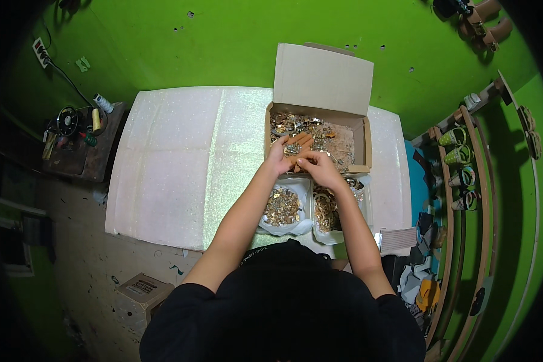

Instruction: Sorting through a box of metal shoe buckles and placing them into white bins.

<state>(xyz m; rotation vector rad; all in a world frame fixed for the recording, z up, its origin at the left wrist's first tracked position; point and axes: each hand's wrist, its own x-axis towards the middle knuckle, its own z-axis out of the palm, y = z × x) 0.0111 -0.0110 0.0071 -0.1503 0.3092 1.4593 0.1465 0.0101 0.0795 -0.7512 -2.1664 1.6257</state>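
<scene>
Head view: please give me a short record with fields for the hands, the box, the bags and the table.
left hand: palm up over the box, small metal pieces lying on it
right hand: fingers bent, at the pieces on the left palm
cardboard box: open, flap up, metal pieces inside
white bags: two, open, holding gold-coloured pieces, near the box
table: white glittery cover

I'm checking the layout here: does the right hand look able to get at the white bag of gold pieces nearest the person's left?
Probably yes. The right hand is just above the white bag, whose mouth lies open, though the left forearm crosses its left edge.
</scene>
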